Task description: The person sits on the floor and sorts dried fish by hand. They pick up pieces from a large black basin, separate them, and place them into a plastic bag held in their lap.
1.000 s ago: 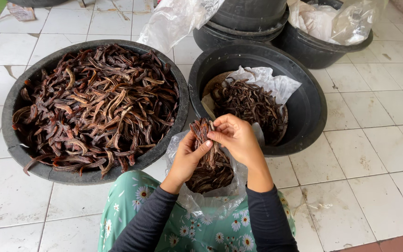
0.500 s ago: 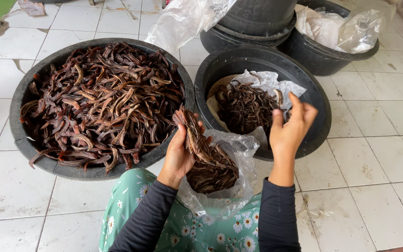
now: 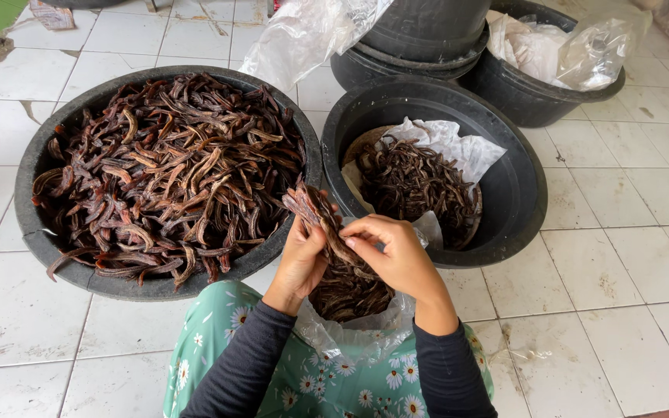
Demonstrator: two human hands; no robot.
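Head cam, only one view here, so: left hand [image 3: 301,259] is closed around a bunch of dried brown pods [image 3: 315,210], sticking up out of the fist right over the clear plastic bag [image 3: 350,329] in the lap. Right hand [image 3: 396,251] is back on the bunch now, fingers curled and pinching at a pod. Half a second ago that hand was out wide and open over the smaller black tub [image 3: 516,186]; a second ago it was on the bunch like now. So it looks like a pick-and-drop cycle: pull something off, toss it to the right, come back for another. My guess is it's mid-sorting, nowhere near done.

The bag is already holding a dark heap of pods. Big black basin [image 3: 40,240] on the left is still piled full. The smaller tub has a paper-lined heap of finer dark bits. Behind sit more stacked tubs [image 3: 427,39] and crumpled plastic, all on a white tiled floor [image 3: 621,279].
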